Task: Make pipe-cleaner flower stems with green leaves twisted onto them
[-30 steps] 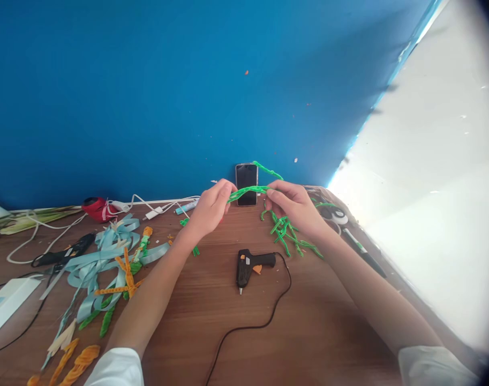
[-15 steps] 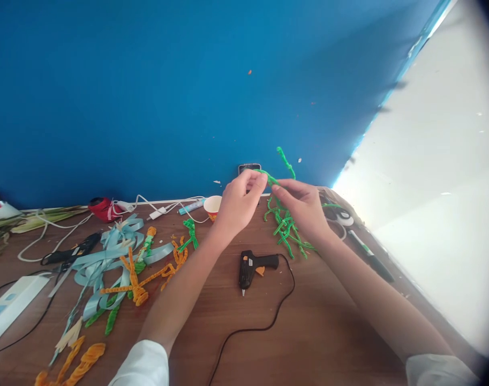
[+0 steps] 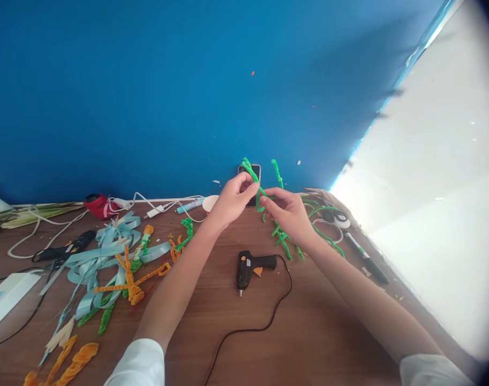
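Observation:
A bent green pipe cleaner [image 3: 250, 170] runs between my two hands, above the back of the table. My left hand [image 3: 237, 199] pinches it between thumb and fingers, and a doubled end sticks up past the fingertips. My right hand [image 3: 286, 212] is closed on its lower part, with thumb and forefinger pressed together; a twisted green piece [image 3: 277, 172] rises behind that hand. Beneath my right hand lies a pile of green pipe cleaners [image 3: 283, 240], partly hidden by it. A phone [image 3: 255, 170] leans at the wall behind the fingers.
A black glue gun [image 3: 246, 271] lies mid-table, its cord running to the front. On the left are blue ribbon [image 3: 107, 236], orange pipe-cleaner shapes [image 3: 132, 287], a second glue gun [image 3: 73, 246] and a white power strip [image 3: 11, 295]. A paper cup [image 3: 210, 203] stands behind my left hand.
Both hands have come slightly down, the right one also leftward. The pipe cleaner's end now stands up above my left fingers, where before it lay nearly level between the hands.

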The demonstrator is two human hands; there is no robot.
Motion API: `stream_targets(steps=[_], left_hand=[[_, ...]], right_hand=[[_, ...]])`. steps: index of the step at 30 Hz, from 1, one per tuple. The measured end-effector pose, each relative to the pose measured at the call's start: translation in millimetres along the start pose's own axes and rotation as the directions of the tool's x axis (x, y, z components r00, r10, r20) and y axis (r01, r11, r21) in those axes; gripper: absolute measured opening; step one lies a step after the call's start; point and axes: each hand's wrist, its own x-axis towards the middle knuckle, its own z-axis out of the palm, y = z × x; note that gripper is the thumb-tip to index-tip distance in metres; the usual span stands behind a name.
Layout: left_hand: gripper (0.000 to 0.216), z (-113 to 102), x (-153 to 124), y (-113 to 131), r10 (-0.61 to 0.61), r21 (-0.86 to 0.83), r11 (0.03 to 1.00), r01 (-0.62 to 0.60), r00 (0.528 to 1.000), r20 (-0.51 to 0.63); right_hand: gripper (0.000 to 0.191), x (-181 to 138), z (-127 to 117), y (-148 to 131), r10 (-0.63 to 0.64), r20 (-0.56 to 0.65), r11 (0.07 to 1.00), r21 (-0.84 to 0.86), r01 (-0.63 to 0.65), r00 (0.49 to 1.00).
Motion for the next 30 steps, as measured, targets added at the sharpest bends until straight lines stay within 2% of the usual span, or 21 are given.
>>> stream_targets(steps=[6,11,19,25,30], left_hand=[[0.017,2,1,-11,-0.046,0.035,0.998,0.046,0.999,-0.013],[0.009,5,1,-11,-0.039,-0.015,0.999,0.040,0.997,0.073],[0.020,-1,-1,-2,-0.055,-0.013,0.998,0.058,0.983,0.175],[0.023,-9,1,-5,-0.053,0.016,0.999,0.051,0.991,0.127],[0.022,-18,4,-14,-0.082,0.089,0.993,0.075,0.994,0.072]], right_hand=[[0.028,4,-4,6,-0.012,0.007,1.000,-0.013,0.012,1.000],[0.035,8,-4,10,0.025,0.019,1.000,0.010,-0.026,1.000],[0.034,15,-13,15,0.035,-0.104,0.999,0.040,-0.031,0.994],[0.033,21,-18,22,0.036,-0.185,0.998,0.060,-0.026,0.982],[0.019,21,-20,25,0.051,-0.162,0.998,0.055,-0.042,0.985]])
